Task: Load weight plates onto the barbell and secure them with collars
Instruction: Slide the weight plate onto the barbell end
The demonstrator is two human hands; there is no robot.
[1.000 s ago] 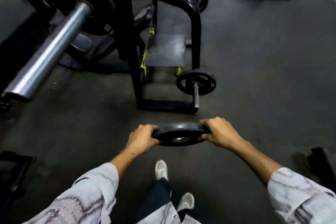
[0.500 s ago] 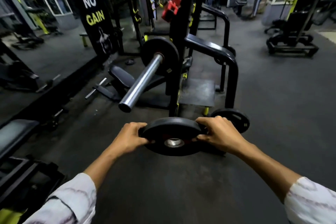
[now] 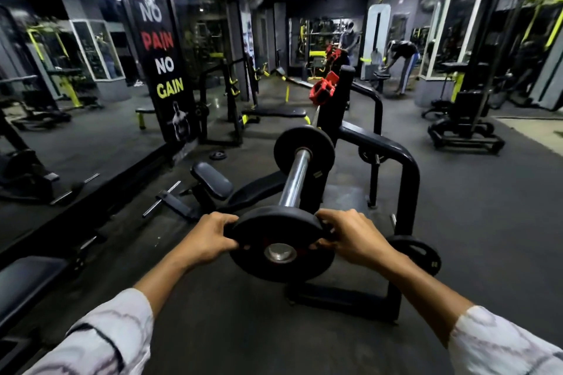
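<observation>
Both hands, left hand (image 3: 210, 237) and right hand (image 3: 350, 237), grip the weight plate (image 3: 281, 248) by its rim at the barbell sleeve (image 3: 294, 181) tip. Next, I judge, its bore must line up and slide toward the loaded plate (image 3: 304, 148)

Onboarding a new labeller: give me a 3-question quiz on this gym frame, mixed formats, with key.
1. True or false: the sleeve of the barbell already carries a plate.
2. Multiple choice: how is the held plate gripped? A) left hand only B) right hand only C) both hands on opposite rims D) resting on the floor
3. Fill in: the red collars sit on the ____, not on the sleeve.

Key
1. True: a loaded plate sits far up the sleeve.
2. C: left hand and right hand grip opposite rims.
3. rack: they hang at the top of the rack upright.
</observation>
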